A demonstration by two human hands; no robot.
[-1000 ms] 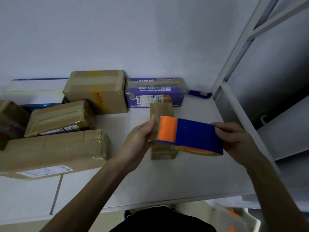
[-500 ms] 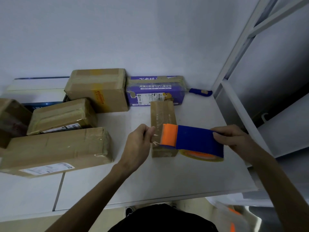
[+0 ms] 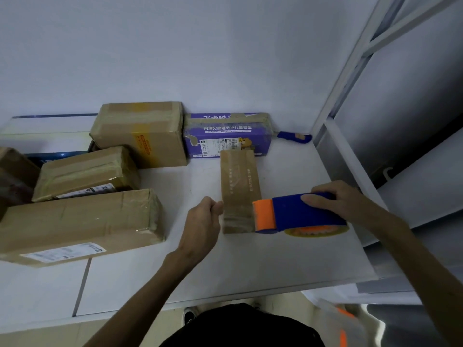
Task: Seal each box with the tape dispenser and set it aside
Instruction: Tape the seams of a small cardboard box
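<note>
1. Head view puts the small brown box (image 3: 240,189) in the middle of the white bench (image 3: 250,266), straight ahead of us. Its long axis runs away from us toward the purple box (image 3: 225,136) at the wall.
2. Our right hand (image 3: 335,196) has its grip wrapped over the top of the blue and orange tape dispenser (image 3: 300,214). The dispenser lies just right of the box, with its orange mouth at the box's near right corner.
3. Our left hand (image 3: 203,221) sits at the box's near left edge with fingers curled. Its grip appears to pinch the free end of a clear tape strip (image 3: 236,217).
4. That strip spans the near end of the box from left to right, crosswise to the long axis. We cannot tell whether it is stuck down.
5. We judge the sealing to be under way. The box lies between the two hands, the left one nearer it. The coming move therefore turns on the left grip anchoring the tape while the right draws the dispenser off to the right.
6. Other taped cartons (image 3: 80,221) sit grouped at the left, apart from this box. We take that as the likely set-aside place.
</note>
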